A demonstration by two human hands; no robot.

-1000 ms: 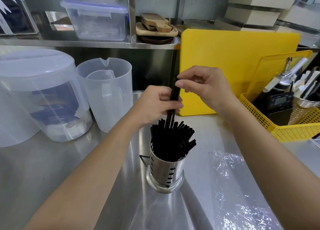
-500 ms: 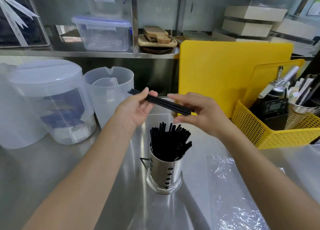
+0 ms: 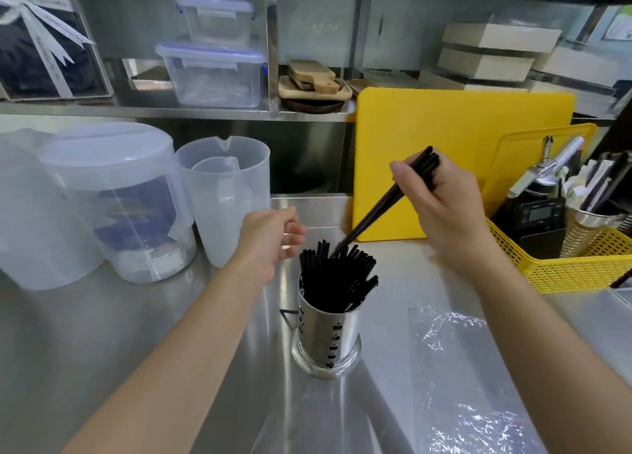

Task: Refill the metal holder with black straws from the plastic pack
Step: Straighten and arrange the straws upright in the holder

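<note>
A perforated metal holder (image 3: 326, 342) stands on the steel counter, packed with several black straws (image 3: 337, 277) that fan out above its rim. My right hand (image 3: 441, 210) grips a small bunch of black straws (image 3: 386, 202), tilted down to the left, with their lower tips touching the top of the straws in the holder. My left hand (image 3: 270, 238) hovers just left of the holder's top, fingers loosely curled and holding nothing. A clear plastic pack (image 3: 478, 385) lies flat on the counter, right of the holder.
Clear plastic pitchers (image 3: 222, 197) and a lidded container (image 3: 116, 200) stand at the left. A yellow cutting board (image 3: 461, 128) leans behind. A yellow basket (image 3: 581, 265) with tools sits at the right. Shelves with boxes run above the counter.
The straw bunch was held level between both hands. My left hand let go and dropped toward the holder; my right hand tilted the bunch tips-down onto the holder's straws.
</note>
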